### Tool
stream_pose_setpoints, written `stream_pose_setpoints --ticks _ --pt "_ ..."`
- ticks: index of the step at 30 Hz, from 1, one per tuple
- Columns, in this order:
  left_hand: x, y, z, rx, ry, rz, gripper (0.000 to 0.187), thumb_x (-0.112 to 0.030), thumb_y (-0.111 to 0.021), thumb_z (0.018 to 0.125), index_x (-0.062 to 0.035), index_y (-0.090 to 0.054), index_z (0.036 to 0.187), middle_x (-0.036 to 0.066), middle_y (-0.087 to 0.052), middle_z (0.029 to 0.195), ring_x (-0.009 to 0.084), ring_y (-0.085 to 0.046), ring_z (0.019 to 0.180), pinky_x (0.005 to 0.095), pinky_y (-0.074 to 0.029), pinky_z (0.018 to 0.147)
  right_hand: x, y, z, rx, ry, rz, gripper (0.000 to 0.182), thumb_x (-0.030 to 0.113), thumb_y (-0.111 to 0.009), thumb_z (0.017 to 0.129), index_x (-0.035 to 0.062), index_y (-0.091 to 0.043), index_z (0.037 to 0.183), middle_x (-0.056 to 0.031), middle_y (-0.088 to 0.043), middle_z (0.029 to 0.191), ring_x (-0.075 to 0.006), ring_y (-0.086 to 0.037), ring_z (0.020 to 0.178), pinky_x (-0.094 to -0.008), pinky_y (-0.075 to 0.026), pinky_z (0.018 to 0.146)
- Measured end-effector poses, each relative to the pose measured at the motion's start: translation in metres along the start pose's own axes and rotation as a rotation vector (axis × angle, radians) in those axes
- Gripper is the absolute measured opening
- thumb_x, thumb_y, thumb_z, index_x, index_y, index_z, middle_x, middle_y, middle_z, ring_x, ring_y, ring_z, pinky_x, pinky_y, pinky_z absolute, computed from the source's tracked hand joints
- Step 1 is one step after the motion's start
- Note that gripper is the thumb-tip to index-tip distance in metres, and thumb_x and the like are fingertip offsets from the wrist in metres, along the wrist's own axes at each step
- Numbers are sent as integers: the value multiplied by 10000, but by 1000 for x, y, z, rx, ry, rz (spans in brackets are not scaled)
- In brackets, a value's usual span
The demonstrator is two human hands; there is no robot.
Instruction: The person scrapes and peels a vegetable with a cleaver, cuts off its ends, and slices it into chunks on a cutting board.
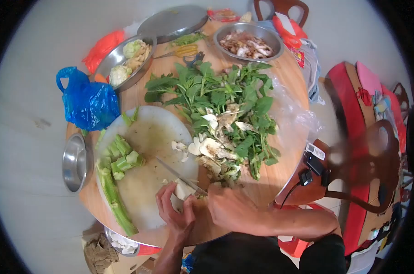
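My left hand (176, 208) holds a pale white vegetable chunk (184, 188) near the front edge of the round white cutting board (156, 123). In my right hand (229, 205) is a knife (177, 173), its blade pointing up and left over the board, against or close beside the chunk; its handle is hidden in the fist. Cut green stalk pieces (120, 157) and a long green stalk (113, 201) lie on the board's left side. Just beyond my hands are white and brown peelings (213, 148), partly on a heap of leafy greens (216, 91).
A metal bowl (249, 42) of sliced food stands at the back, another with cauliflower-like pieces (120, 75) at the back left. Beside it are yellow scissors (184, 51) and a blue bag (90, 102). A small steel bowl (75, 162) sits left; a wooden chair (366, 169) stands right.
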State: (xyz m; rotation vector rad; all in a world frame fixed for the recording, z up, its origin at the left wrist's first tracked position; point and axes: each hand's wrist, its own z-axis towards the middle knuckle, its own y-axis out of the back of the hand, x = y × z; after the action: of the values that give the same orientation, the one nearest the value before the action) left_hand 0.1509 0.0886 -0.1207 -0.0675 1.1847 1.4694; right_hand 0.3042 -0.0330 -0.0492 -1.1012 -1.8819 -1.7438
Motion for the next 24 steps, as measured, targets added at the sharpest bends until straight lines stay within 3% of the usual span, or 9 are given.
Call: stream_pose_setpoints --ticks 3,5,8,12,15,17,21,24 --pt "1 -4 -2 -41 -3 -13 432 -149 -732 864 26 -611 1240 219 -629 1181 387 -607 1105 472 -482 998 -2 -2 2 -33 -12 -30 160 60 -616 856 -99 -614 878 -303 -665 692 -493 -703 673 -562 -575 637" --pt "2 -4 -2 -59 -32 -11 421 -143 -726 870 26 -612 1238 216 -629 1175 383 -607 1099 468 -481 994 3 6 0 19 -5 -28 222 24 -614 822 -142 -638 967 -360 -691 817 -477 -746 829 -530 -609 716" --pt "3 -4 -2 -65 -57 8 440 -66 -738 835 11 -610 1249 212 -621 1180 396 -603 1097 471 -495 966 0 -2 2 -29 -27 -19 197 26 -604 831 -112 -666 958 -367 -698 887 -478 -743 881 -540 -602 779" --pt "-3 -1 -2 -82 53 -44 403 -105 -737 858 9 -627 1228 202 -628 1145 369 -609 1072 466 -481 985 8 7 8 7 54 -77 181 44 -608 850 -102 -674 933 -334 -717 902 -482 -741 862 -538 -603 769" --pt "-2 -4 -3 -108 20 -53 399 -79 -737 850 5 -627 1224 200 -624 1135 362 -610 1069 466 -482 985 -2 -6 13 112 -88 -54 183 52 -623 850 -108 -671 924 -323 -723 923 -481 -741 871 -541 -599 778" --pt "7 -3 -4 -79 5 -53 455 -39 -756 831 3 -611 1259 204 -622 1157 389 -608 1084 470 -497 972 -12 -31 13 -37 -43 -109 194 77 -593 887 -96 -679 877 -339 -673 741 -521 -714 756 -559 -590 700" --pt "11 -8 -4 -87 -17 -52 473 -42 -774 822 -3 -615 1266 195 -629 1156 384 -613 1081 471 -501 966 -7 -22 17 -123 -30 -121 205 95 -590 908 -78 -701 903 -325 -695 801 -520 -714 781 -569 -586 727" --pt "16 -8 -6 -157 56 -111 495 -46 -796 808 -15 -620 1270 190 -635 1169 381 -616 1084 471 -507 960 9 -4 26 -25 72 -107 237 119 -593 939 -100 -685 937 -343 -699 874 -528 -708 822 -589 -572 761"
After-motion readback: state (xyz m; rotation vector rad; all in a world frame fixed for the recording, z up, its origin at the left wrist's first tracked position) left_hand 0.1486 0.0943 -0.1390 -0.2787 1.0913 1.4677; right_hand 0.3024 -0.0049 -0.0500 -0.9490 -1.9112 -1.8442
